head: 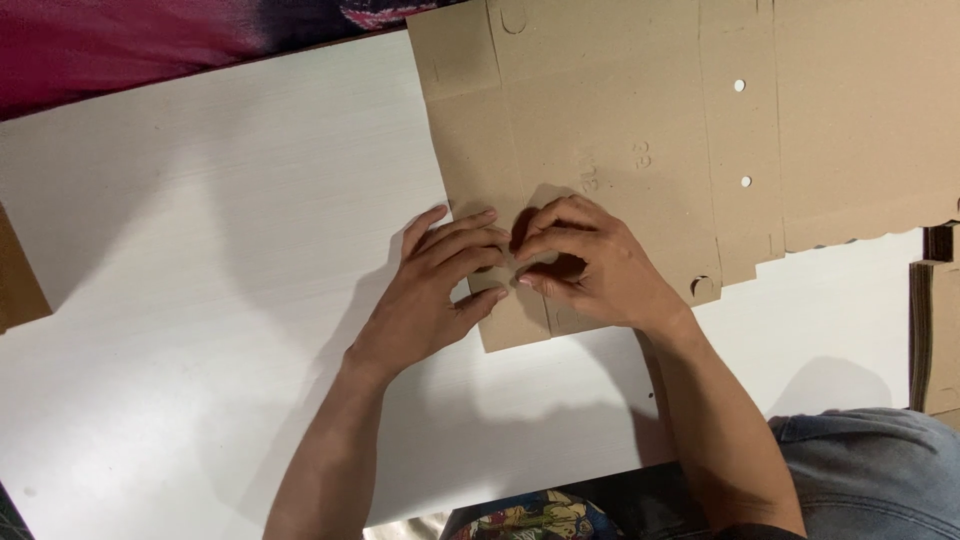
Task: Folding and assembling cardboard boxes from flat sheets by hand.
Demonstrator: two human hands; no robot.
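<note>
Cardboard sheet (620, 130) (one, flat), two hands (525, 275) pressing

Stuff around the edges of the white bench (200, 250)

Brown cardboard bit (18, 275) pokes in at the left edge, a stack of cardboard pieces (938, 335) sits at the right edge, and red-pink fabric (130, 40) runs past the far left corner.

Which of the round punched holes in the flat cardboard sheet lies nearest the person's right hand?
The part-cut hole at the cardboard sheet lower edge, just beside the right hand; the two small holes sit farther up.
</note>
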